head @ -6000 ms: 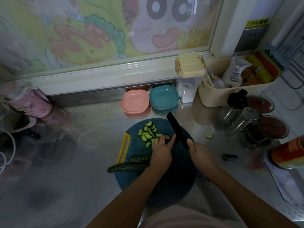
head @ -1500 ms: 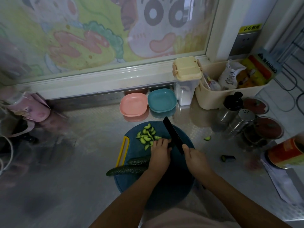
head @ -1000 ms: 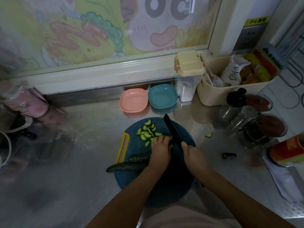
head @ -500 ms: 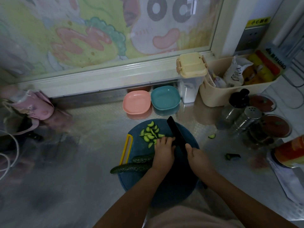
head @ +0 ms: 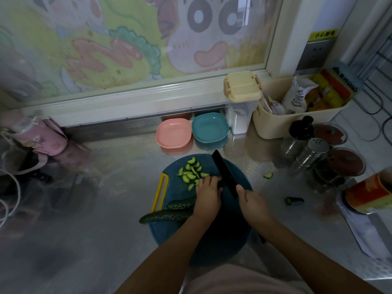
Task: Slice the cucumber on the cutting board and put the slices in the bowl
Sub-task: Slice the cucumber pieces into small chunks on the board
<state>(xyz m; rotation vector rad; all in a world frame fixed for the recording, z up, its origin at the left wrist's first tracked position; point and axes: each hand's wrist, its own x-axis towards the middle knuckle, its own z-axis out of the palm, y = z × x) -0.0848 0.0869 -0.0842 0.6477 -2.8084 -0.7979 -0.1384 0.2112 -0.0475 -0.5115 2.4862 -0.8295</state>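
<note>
a steel surface (head: 95, 209) ran under a window painted with cartoon figures, and the round blue cutting board (head: 174, 194) sat near its front edge. the cucumber (head: 165, 216) lay in two long dark lengths across the board's left edge, the nearer one poking out over the surface. pale green slices (head: 191, 172) were piled at the board's far left. the left hand (head: 207, 196) had its fingers curled down on the board just beside the blade, apparently pinning a piece that the hand itself hid. the right hand (head: 253, 206) gripped the handle of the black knife (head: 223, 172), whose blade slanted toward the board's far edge. a pink bowl (head: 174, 133) and a teal bowl (head: 210, 128) stood side by side at the surface's back edge, neither showing any slices; which one was meant i could not tell. a stray slice (head: 268, 176) lay on the surface off the board's right edge.

slicing looked well short of done. to cut well, the left fingertips needed to be tucked behind the knuckles, the blade riding against them and coming straight down, the hand creeping back evenly so the slices matched. the pile crowded the blade, so sweeping it aside would likely prevent more strays.
</note>
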